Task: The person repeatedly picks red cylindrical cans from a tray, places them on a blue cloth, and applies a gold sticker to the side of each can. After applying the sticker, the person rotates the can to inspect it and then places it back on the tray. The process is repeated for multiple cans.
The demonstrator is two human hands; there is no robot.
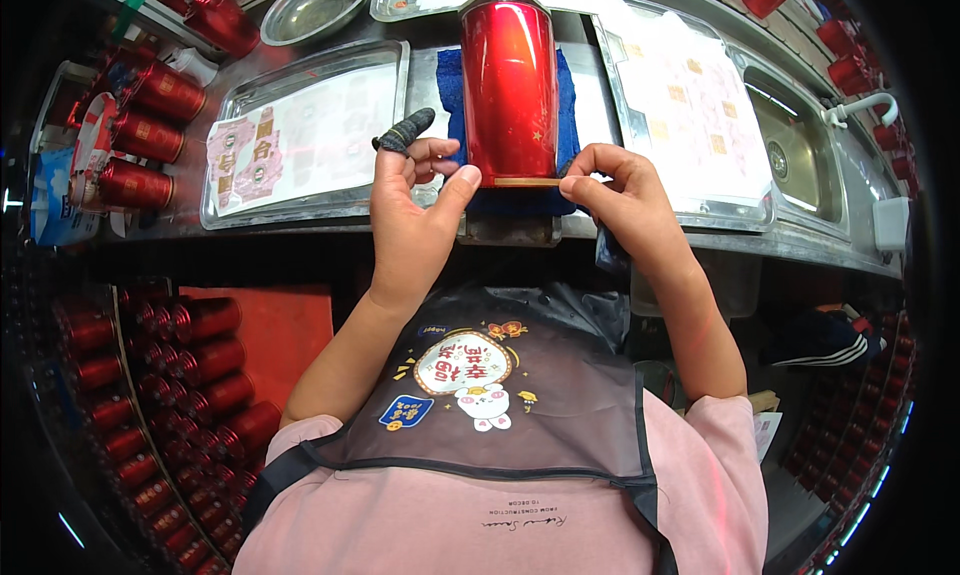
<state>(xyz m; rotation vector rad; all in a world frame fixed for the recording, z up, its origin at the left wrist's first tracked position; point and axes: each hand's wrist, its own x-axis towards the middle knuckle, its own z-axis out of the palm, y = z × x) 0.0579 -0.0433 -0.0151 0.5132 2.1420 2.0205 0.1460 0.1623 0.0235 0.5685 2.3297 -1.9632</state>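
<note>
A glossy red bottle lies lengthwise in front of me over a blue cloth, its narrower dark end pointing away. Along its near rim runs a thin gold strip. My right hand pinches the right end of this strip between thumb and forefinger. On the other side, my left hand has its fingers apart, with the thumb tip at the bottle's lower left edge. A dark knitted finger sleeve covers the left forefinger. Part of the cloth is hidden beneath the bottle.
Metal trays flank the bottle: the left tray and right tray hold printed decal sheets. A steel bowl stands behind. Red canisters line the left side. A sink with a white faucet is at right.
</note>
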